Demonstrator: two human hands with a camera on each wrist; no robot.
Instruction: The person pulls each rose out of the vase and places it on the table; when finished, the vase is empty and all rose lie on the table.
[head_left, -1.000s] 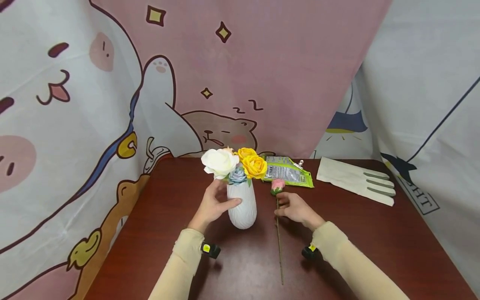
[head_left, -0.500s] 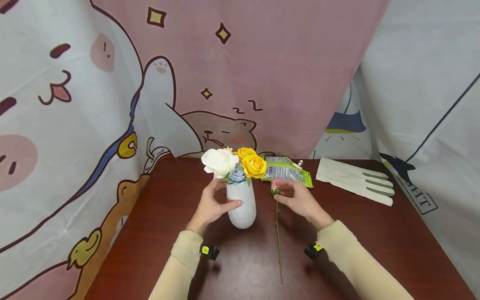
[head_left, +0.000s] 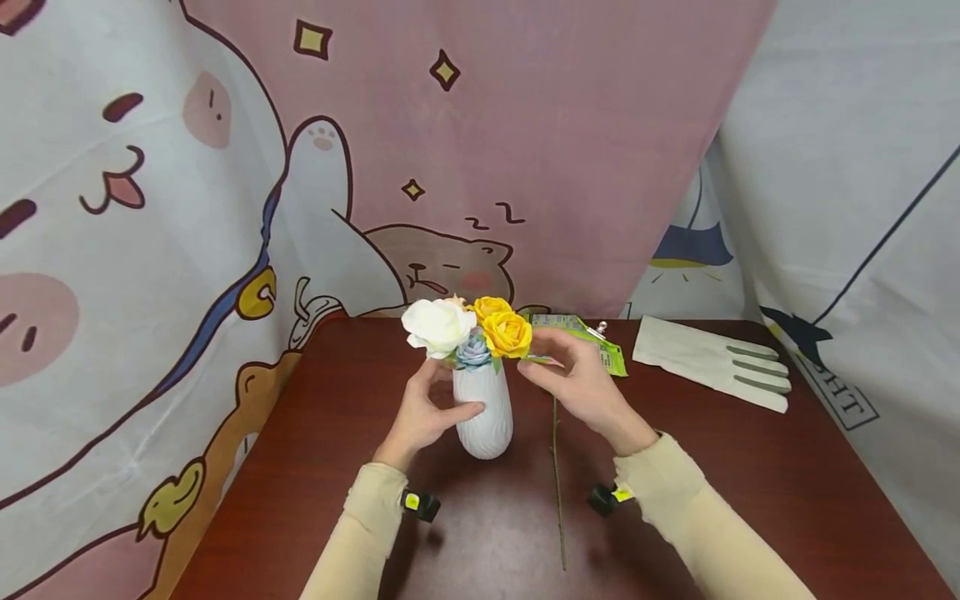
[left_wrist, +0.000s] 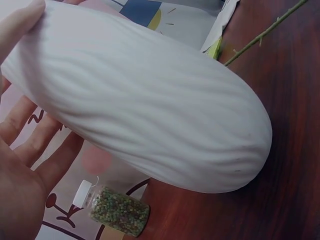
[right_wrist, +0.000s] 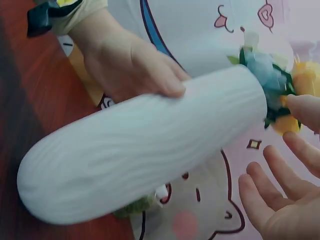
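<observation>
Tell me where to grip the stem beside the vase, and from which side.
I'd pinch the stem near mid-length, the right hand coming from above and the right: the stem runs thin and straight along the table, and the vase stands to its left, likely crowding that side.

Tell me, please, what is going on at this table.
A person's left hand holds an upright white vase with a white flower, a blue flower and yellow flowers in it. The right hand is beside the yellow flowers, fingers apart and gripping nothing; I can't tell whether it touches them. A thin stem lies to the vase's right, its upper end hidden by that hand.
</observation>
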